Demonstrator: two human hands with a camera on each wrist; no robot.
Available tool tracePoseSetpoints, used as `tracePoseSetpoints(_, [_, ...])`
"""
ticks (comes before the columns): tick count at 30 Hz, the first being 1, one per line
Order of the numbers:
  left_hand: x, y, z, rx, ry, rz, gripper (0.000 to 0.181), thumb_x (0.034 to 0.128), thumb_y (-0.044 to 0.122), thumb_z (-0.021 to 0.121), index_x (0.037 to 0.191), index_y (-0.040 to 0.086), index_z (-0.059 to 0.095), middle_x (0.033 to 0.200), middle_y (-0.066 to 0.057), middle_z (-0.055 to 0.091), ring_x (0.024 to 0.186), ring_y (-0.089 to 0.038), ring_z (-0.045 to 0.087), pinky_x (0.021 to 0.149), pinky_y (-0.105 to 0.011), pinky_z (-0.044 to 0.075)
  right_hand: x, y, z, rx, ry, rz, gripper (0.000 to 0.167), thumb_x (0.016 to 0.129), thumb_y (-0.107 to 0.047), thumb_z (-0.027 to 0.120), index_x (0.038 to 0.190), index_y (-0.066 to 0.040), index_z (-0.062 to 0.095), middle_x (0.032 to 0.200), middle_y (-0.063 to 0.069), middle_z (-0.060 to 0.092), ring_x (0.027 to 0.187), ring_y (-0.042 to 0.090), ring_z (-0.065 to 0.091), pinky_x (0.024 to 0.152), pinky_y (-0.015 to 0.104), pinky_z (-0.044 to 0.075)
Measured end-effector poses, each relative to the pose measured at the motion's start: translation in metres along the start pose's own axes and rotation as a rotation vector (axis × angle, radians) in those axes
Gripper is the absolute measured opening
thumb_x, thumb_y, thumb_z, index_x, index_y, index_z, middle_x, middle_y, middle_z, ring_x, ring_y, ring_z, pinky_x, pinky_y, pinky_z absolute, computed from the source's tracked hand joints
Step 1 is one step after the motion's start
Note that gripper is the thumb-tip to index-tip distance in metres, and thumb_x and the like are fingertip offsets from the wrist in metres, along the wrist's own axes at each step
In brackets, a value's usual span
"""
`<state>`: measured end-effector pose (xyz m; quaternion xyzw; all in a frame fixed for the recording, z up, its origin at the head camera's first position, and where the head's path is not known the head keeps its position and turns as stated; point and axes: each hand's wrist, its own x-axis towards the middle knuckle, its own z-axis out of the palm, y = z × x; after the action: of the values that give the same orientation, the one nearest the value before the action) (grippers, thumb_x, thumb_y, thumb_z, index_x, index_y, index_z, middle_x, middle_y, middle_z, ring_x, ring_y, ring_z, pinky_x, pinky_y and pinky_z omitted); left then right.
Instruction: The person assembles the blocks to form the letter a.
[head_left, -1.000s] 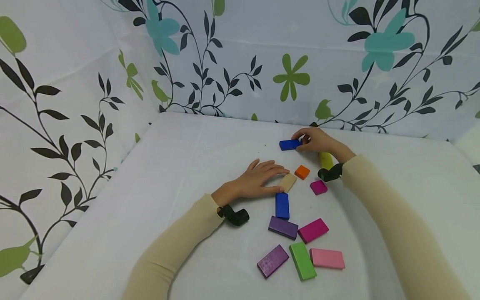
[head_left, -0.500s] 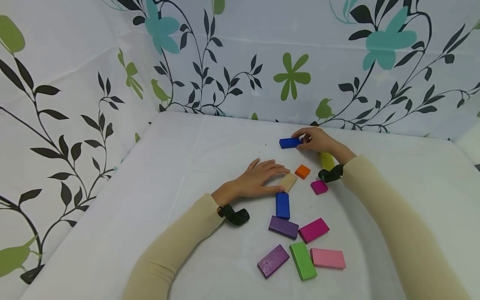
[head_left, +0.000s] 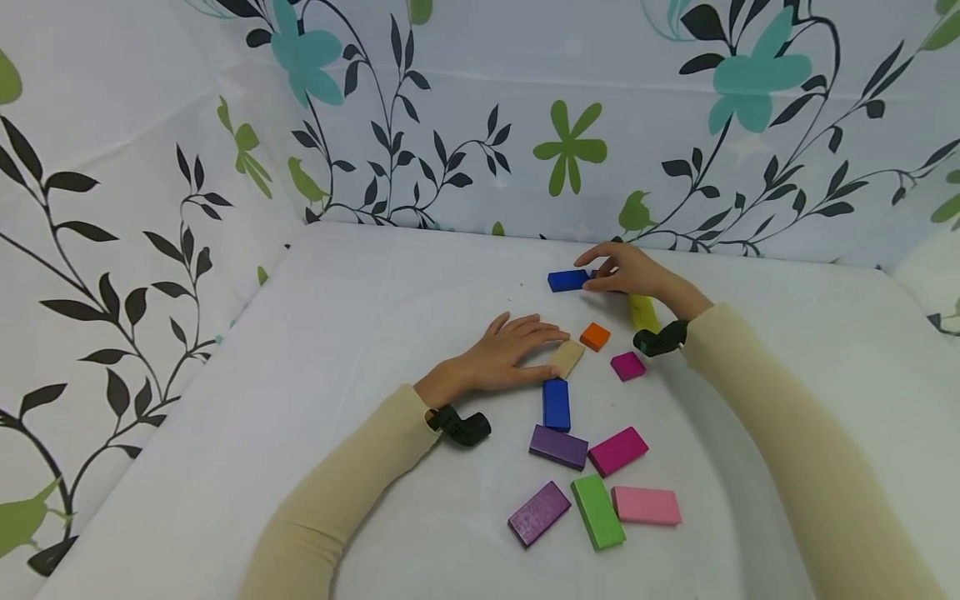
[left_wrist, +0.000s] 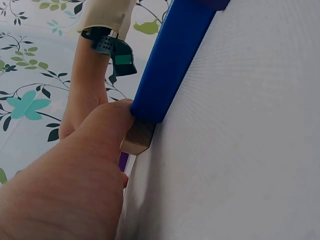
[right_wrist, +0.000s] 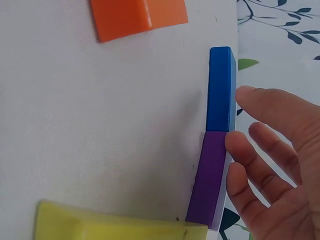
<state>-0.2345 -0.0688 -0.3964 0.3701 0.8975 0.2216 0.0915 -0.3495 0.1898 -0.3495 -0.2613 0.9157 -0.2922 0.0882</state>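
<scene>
White fabric walls (head_left: 480, 67), printed with dark leafy stems, turquoise flowers and green birds, were seen behind and to the left of a white surface (head_left: 420, 283). Near its back edge, a far blue block (head_left: 567, 281) was set end to end with a far purple block (right_wrist: 206, 177), which was mostly hidden from the head camera. Over this pair the right hand (head_left: 628, 272) was held, its fingers loosely bent and closed round nothing; whether the blocks were touched by the fingertips could not be told. Just beside the purple end, a yellow block (head_left: 643, 313) was seen. Closer in, a tan block (head_left: 567, 360) was touched by the left hand (head_left: 512, 353), its fingers extended and fanned apart, with the thumb laid where the tan block was met by a near blue block (head_left: 557, 405). To the right of the tan block, an orange block (head_left: 595, 337) and a small magenta block (head_left: 627, 367) were placed. Nearer the person, a dark purple block (head_left: 558, 447) and a long magenta block (head_left: 618, 451) were followed by a speckled purple block (head_left: 539, 514), a green block (head_left: 597, 512) and a pink block (head_left: 647, 505). Below the cream sleeves (head_left: 352, 492), a dark device (head_left: 461, 426) was worn at each wrist.
</scene>
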Motion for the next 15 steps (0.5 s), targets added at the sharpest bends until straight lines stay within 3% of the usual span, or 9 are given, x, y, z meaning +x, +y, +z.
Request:
tracePoseSetpoints(7, [-0.001,-0.003,0.001,0.004,0.003,0.004,0.057,0.0979,0.052,0.049,0.15,0.032,0.036,0.156,0.006,0.033,0.15,-0.019,0.011,0.117,-0.053,-0.004,-0.006,-0.004,-0.001,0.019,-0.007,-0.035,0.034,0.09,-0.008,0.069,0.122,0.002,0.062,0.121,0.02,0.062,0.101,0.035,0.061,0.084,0.039,0.054])
tracePoseSetpoints(15, [-0.001,-0.002,-0.001,-0.003,0.0,0.009,0.057,0.0981,0.051,0.049,0.151,0.032,0.036,0.156,0.005,0.033,0.15,-0.019,0.011,0.117,-0.053,-0.004,-0.019,-0.008,-0.002,0.038,0.027,-0.13,0.031,0.091,-0.007,0.069,0.119,0.005,0.063,0.116,0.023,0.064,0.097,0.035,0.063,0.088,0.04,0.052])
